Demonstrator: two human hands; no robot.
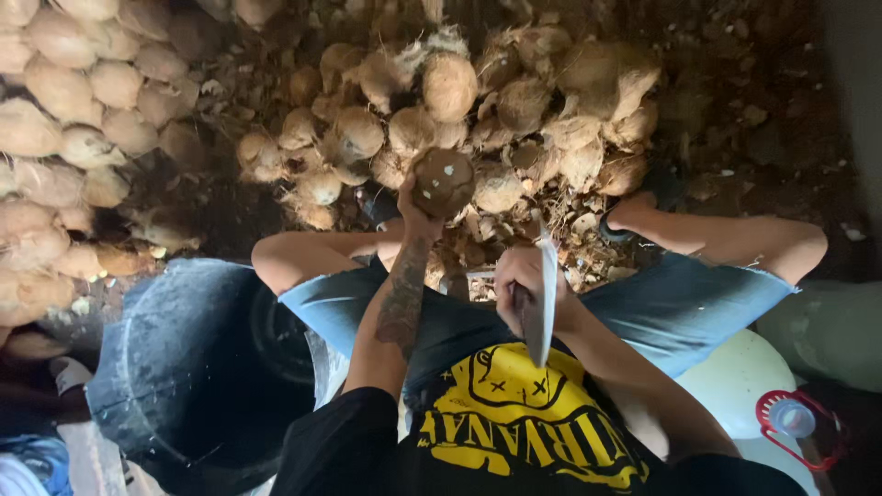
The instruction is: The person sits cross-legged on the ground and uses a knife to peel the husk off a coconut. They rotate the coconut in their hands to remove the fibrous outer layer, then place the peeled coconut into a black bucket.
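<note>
Coconut (443, 181) sits raised in the left hand (415, 213), fingers cupped around its near side, just above the husk pile (478, 101). Left of the knees stands a dark bucket (197, 367). To the right, the right hand (519, 280) is closed on a knife (544, 303), blade lifted near the chest. It looks like the shell-trimming step; the next cut seems to call for steady aim, clear of the holding fingers.
</note>
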